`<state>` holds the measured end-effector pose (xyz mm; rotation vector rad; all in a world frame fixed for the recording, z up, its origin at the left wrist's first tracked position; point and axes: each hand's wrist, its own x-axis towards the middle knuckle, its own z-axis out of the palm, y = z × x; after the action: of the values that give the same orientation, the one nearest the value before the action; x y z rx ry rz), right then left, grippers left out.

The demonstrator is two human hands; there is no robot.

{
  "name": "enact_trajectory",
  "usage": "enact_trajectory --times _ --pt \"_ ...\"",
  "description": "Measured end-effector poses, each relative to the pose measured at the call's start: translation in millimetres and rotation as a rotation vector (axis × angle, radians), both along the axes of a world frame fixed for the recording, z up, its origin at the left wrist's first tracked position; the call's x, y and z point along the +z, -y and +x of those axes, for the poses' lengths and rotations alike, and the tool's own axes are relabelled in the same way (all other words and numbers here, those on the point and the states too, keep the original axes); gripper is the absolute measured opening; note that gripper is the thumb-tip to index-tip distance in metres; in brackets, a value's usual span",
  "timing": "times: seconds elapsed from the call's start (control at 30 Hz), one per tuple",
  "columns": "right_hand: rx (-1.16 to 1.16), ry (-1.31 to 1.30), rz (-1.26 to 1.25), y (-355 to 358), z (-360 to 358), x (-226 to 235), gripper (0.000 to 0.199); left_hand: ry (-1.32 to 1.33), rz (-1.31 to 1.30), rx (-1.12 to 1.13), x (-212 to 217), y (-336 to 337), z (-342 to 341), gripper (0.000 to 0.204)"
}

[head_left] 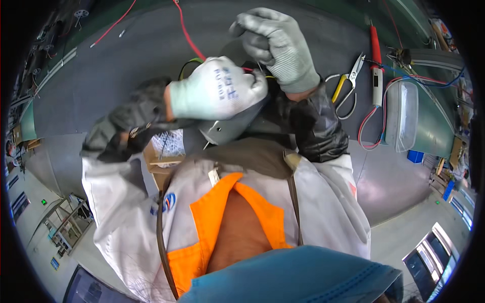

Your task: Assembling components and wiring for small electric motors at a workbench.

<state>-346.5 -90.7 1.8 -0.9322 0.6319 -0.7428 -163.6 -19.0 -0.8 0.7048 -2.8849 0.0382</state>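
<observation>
Blue cloth [298, 275] w/ stitching sits closest, down at 5 o'clock. Just past it, approx. 6 to 7, I see an orange collar [204, 222] on a pale coat [328, 202]. Near the coat, at 9, is a brown box [166, 160] w/ lots of thin white strips [172, 141] in it. Dark grey thing [232, 126] w/ a small hole is near the middle, toward 11, just below the L hand [220, 88].

That hand, in a white glove, is btwn 11 and 12. Its fingers are curled up like a fist on a red wire [188, 38]. The wire goes up to 11, and a bit of red pokes out by the fingertips. A yellow-green loop [189, 64] peeks out behind the fist.

R hand [278, 45], grey glove, is btwn 12 and 1, close by. Its fingers are bent in but blurry, so I can't tell if it's pinching smth.

Farther out at 2: cutters [351, 77] w/ a yellow handle, then a red-and-white stick tool [377, 76] w/ a cord. Clear tub [406, 116] is btwn 2 and 3. Another red wire piece [115, 23] lies btwn 10 and 11 on the dark table [60, 96]. Way back: blue bin [415, 156] at 3, metal rack [70, 227] approx. 8.
</observation>
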Motion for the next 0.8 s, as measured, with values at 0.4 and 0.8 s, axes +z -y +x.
enact_trajectory --times 0.4,0.8 --pt "-0.391 -1.922 -0.900 -102 -132 -63 0.050 -0.419 0.096 0.051 9 41 13 0.041" --pt "-0.291 -1.446 -0.508 -172 -164 -42 0.074 -0.858 1.268 0.124 -7 71 23 0.044"
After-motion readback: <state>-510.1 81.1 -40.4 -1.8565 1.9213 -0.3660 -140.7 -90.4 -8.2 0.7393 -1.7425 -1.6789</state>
